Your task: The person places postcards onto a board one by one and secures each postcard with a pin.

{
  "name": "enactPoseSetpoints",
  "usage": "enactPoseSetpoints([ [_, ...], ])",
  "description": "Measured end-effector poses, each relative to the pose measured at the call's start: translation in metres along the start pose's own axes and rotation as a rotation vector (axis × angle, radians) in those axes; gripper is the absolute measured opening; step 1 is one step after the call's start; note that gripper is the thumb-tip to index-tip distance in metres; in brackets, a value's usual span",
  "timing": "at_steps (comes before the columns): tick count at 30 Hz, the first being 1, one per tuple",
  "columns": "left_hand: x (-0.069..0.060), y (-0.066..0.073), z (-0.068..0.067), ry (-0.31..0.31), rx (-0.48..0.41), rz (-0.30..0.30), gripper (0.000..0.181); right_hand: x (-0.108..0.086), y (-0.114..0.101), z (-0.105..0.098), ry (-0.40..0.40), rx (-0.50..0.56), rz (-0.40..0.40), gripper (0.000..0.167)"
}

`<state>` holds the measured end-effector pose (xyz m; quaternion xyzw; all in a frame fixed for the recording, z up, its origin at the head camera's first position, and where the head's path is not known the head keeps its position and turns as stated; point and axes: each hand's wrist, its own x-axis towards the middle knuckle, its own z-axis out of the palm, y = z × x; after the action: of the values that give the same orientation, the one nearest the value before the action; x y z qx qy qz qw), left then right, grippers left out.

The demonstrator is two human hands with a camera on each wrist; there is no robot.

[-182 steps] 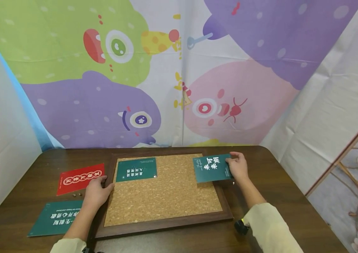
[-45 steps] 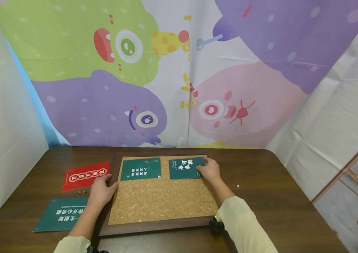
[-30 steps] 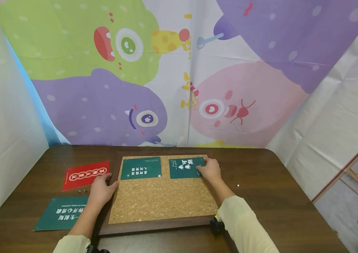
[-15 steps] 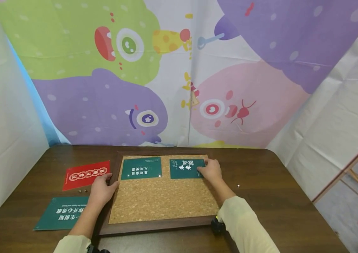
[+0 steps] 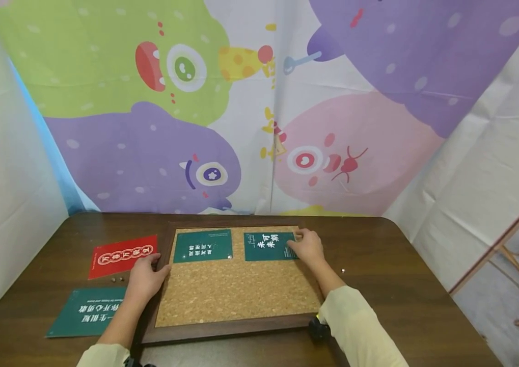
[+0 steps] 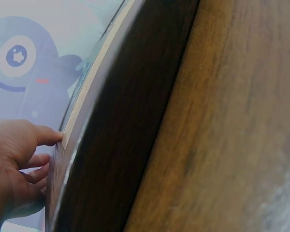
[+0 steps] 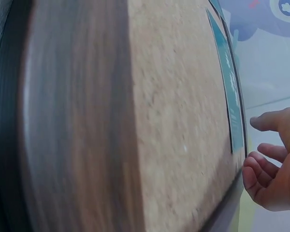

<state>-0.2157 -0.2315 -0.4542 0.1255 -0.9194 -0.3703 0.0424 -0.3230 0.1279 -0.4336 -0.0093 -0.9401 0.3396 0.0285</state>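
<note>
A framed cork board lies on the table. My left hand holds its left frame edge, the thumb on top and the fingers curled at the outer side in the left wrist view. A green card with white writing lies on the cork at the upper right. At that card's right end is my right hand, its thumb raised off the card and its fingers loosely bent in the right wrist view. Another green card lies at the board's upper left, with small shiny pins at its lower corners.
Left of the board lie a red card and a third green card, partly behind the left forearm. Small pins sit between them. One shiny pin lies right of the board. A cartoon-print curtain hangs behind the table.
Since the earliest frame my right hand has brought the green card leftward onto the cork. Just now the right thumb has lifted from it and the hand has shifted slightly right. The left hand stays put.
</note>
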Motion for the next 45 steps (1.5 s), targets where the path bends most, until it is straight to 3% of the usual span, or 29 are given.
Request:
enactPoseSetpoints([
  [20, -0.001, 0.003, -0.001, -0.007, 0.004, 0.004, 0.053, -0.006, 0.025, -0.041, 0.044, -0.034, 0.003, 0.033],
  [45, 0.000, 0.002, -0.001, -0.006, 0.005, -0.001, 0.053, -0.017, 0.056, -0.071, 0.046, -0.077, 0.023, 0.031],
])
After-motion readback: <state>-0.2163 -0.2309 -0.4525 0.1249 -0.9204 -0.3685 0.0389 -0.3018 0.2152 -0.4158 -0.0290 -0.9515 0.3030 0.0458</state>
